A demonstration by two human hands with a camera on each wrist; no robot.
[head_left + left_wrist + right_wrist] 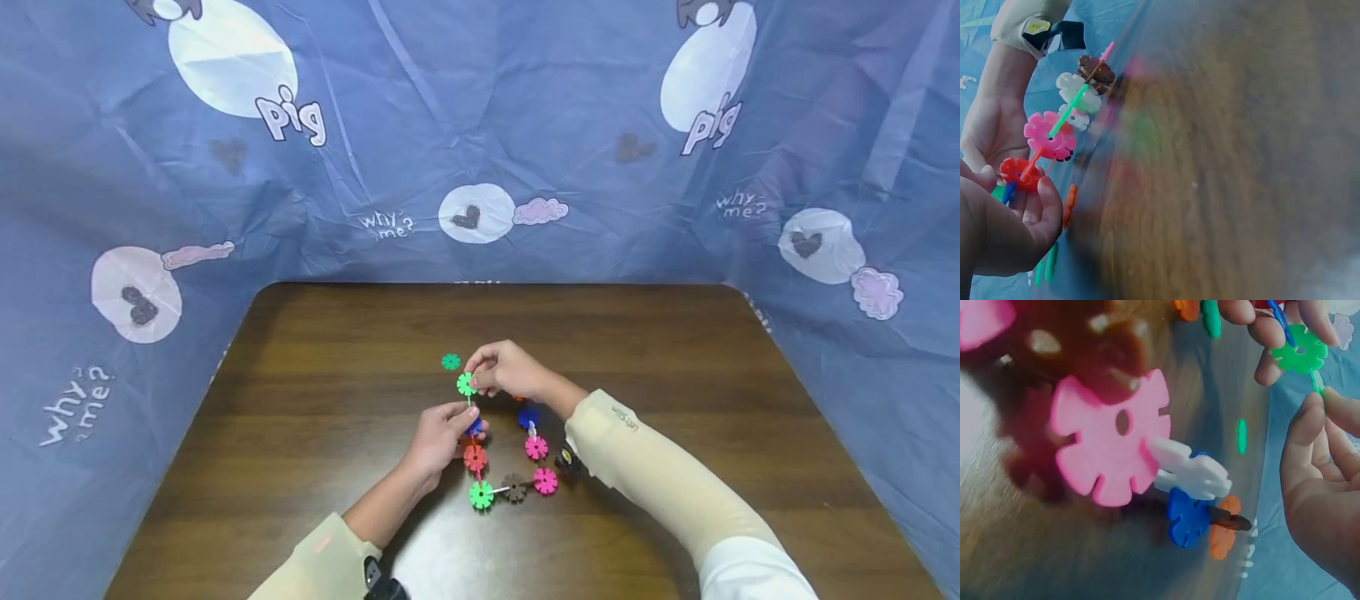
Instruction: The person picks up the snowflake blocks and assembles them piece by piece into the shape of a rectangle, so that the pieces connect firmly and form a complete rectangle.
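Note:
A chain of notched plastic snowflake discs stands joined edge to edge, bending round in a U. My left hand (441, 437) grips its left arm at a blue disc (474, 427), above a red disc (476, 457). My right hand (512, 371) pinches a light green disc (466, 384) between thumb and fingers. In the right wrist view, that light green disc (1317, 381) is edge-on, meeting another green disc (1300, 350) at its rim. My left fingers partly cover the blue disc. A green corner disc (482, 495), a brown disc (514, 487) and pink discs (545, 481) continue the chain.
A loose teal-green disc (451, 362) lies on the wooden table (337, 350) beyond my hands. The chain's right arm, with another blue disc (528, 417), lies below my right forearm. A printed blue curtain (480, 142) closes off the back and sides.

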